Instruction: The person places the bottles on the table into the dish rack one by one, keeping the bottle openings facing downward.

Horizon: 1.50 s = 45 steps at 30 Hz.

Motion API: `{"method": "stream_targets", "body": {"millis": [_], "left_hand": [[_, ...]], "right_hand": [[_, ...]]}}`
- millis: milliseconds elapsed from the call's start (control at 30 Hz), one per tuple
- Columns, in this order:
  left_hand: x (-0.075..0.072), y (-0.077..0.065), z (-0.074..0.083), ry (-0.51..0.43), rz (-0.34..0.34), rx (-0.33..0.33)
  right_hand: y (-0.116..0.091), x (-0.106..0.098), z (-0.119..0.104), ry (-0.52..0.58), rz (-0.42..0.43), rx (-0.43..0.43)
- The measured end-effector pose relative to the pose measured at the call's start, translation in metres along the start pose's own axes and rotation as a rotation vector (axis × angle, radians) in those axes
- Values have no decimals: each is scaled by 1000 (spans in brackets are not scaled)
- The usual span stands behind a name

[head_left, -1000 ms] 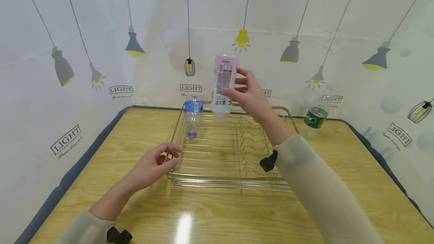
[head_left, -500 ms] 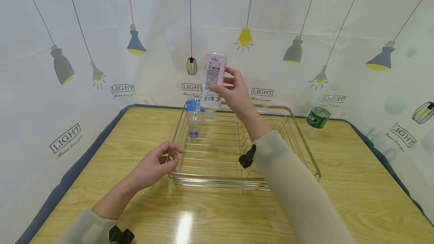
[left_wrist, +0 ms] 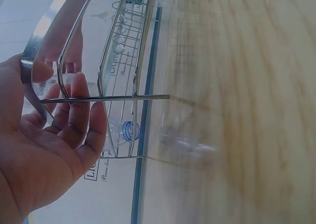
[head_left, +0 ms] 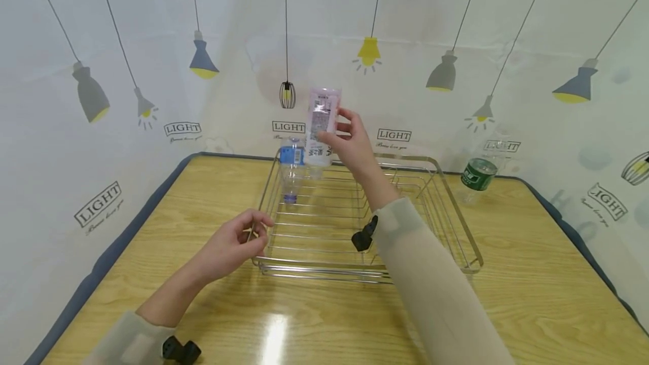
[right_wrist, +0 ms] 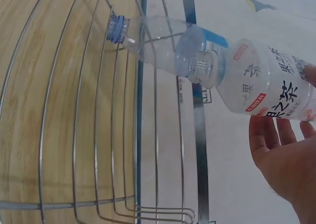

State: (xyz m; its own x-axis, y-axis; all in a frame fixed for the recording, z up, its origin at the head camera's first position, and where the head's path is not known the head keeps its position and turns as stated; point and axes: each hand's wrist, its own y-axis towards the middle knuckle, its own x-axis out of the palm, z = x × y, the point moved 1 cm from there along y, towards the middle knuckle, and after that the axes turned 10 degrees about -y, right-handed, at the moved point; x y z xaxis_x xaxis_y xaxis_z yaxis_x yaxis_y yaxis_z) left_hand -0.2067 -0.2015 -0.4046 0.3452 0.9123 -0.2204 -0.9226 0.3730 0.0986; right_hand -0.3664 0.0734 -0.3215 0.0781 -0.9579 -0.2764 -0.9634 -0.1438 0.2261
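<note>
My right hand (head_left: 351,142) pinches a clear plastic bottle with a pink-and-white label (head_left: 322,123), fingers on one side and thumb on the other. The bottle is upside down, its uncapped neck (right_wrist: 205,71) pointing down over the back left of a wire dish rack (head_left: 324,266). Just beside it, a bottle with a blue label and purple-blue cap (head_left: 291,156) leans cap-down inside the rack. At the rack's left front corner, my left hand (head_left: 234,241) grips the rim. In the left wrist view, its fingers (left_wrist: 76,115) curl round the rack's metal frame.
A clear bottle with a green label (head_left: 479,174) stands on the wooden table (head_left: 527,263) right of the rack. Wavy wire dividers run along the rack's right half, partly behind my right forearm. A lamp-patterned curtain (head_left: 238,72) encloses the table's back and sides.
My right hand has carried the pink-and-white bottle leftward, close to the blue-labelled bottle, then slightly lower. My left hand has stayed at the rack's corner.
</note>
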Motion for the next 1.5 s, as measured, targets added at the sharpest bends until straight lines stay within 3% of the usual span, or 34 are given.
{"method": "stream_targets", "body": {"millis": [467,867,1500], "left_hand": [[-1,0,1,5,-5,-37],[-2,-1,2,3,-4,-42],[0,0,0,-3,-7,-42]], "right_hand": [[2,-2,21,-115,-69,96],[3,3,29,-145,-154,161],[5,5,47,-252,-204,153]]}}
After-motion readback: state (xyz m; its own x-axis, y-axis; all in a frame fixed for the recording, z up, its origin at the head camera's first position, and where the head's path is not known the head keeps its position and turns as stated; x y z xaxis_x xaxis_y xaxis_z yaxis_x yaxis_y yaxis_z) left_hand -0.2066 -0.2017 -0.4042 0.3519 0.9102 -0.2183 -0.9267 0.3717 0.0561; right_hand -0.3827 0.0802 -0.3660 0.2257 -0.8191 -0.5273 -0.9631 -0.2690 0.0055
